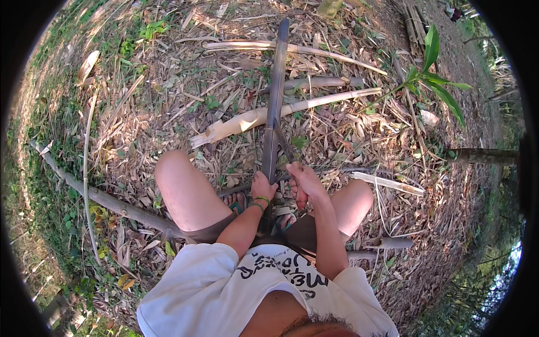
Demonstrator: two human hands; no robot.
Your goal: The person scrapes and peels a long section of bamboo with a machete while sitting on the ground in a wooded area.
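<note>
Nearest, a white shirt (pixel 213 292) with dark lettering on the chest; no packages or signs in view. Both forearms extend forward between the bare knees. The left hand (pixel 263 186), with green bands at the wrist, is closed around the near end of a long dark bamboo pole (pixel 276 90) that runs away to the far side. The right hand (pixel 305 178), just right of the pole, is clenched on a knife handle (pixel 301 197); the blade (pixel 283 143) lies against the pole. Farther off, pale split bamboo strips (pixel 281 109) lie across dry leaf litter (pixel 140 112).
</note>
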